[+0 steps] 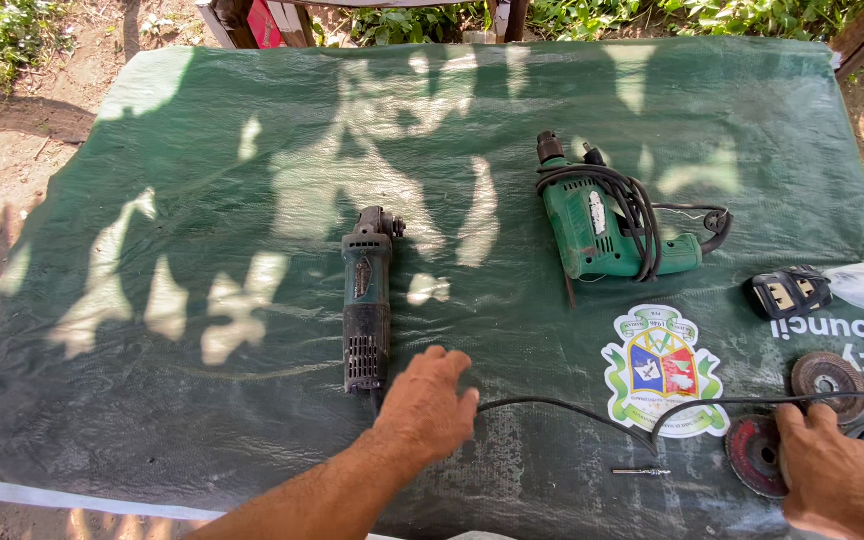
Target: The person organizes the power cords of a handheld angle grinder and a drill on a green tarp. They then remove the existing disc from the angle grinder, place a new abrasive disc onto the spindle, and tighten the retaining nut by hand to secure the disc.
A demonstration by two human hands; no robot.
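Spread over the table: a large dark green woven plastic tarpaulin (202, 200), dappled with sunlight and carrying a printed multicoloured crest (664, 370) toward the right. Upper right of centre: a green corded electric drill (592, 225) lying on its side, its black cable wound around the body. Near the middle: a dark green and black angle grinder (367, 300), lengthwise, head away from the person, rear end just beside the left hand (430, 405). From the grinder's rear, running right across the tarpaulin: a thin black power cord (572, 408). Left hand's grip: fingers curled down over the cord close to the grinder, seemingly pinching it. Right hand (837, 475), at the lower right edge: fingers resting on a reddish round abrasive disc (757, 455); grip pressed flat rather than closed, hard to tell more. Just above: a brown round flap disc (828, 377). Further up: a black two-pin plug (787, 292). Smallest, near the front edge: a thin metal drill bit (640, 471).
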